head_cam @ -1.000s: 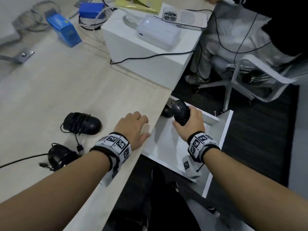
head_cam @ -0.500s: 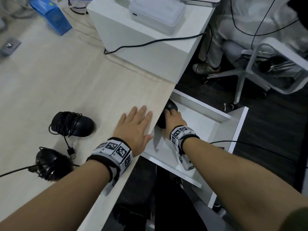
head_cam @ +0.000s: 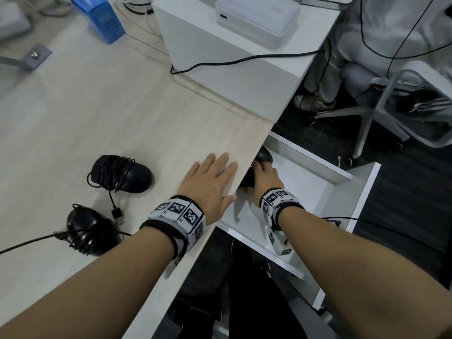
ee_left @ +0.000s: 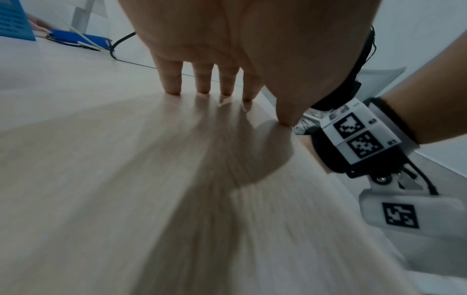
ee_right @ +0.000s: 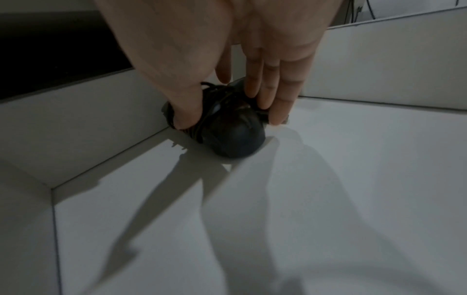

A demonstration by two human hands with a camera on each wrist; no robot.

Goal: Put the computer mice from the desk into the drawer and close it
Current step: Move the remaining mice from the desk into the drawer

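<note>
My right hand [head_cam: 263, 176] reaches into the open white drawer [head_cam: 361, 192] and grips a black cord-wrapped mouse [head_cam: 247, 179] between thumb and fingers. In the right wrist view that mouse [ee_right: 235, 135] rests on the drawer floor [ee_right: 328, 179] against the side wall, with my right hand [ee_right: 230, 117] still around it. A second black mouse [head_cam: 264, 155] lies just beyond it, half under the desk edge. Two more black mice stay on the desk [head_cam: 97, 106]: one [head_cam: 122, 173] wound in its cord, one [head_cam: 90, 231] nearer me. My left hand [head_cam: 210, 184] [ee_left: 242, 107] lies flat on the desk.
A white box [head_cam: 220, 57] with a white device [head_cam: 256, 18] and a black cable [head_cam: 244, 61] stands at the back of the desk. A blue box [head_cam: 102, 20] sits far left. A white office chair [head_cam: 381, 111] and a seated person's legs [head_cam: 325, 69] are beyond the drawer.
My right hand has come down from above the drawer and set the mouse on the drawer floor near the desk edge. My left hand has flattened on the desk.
</note>
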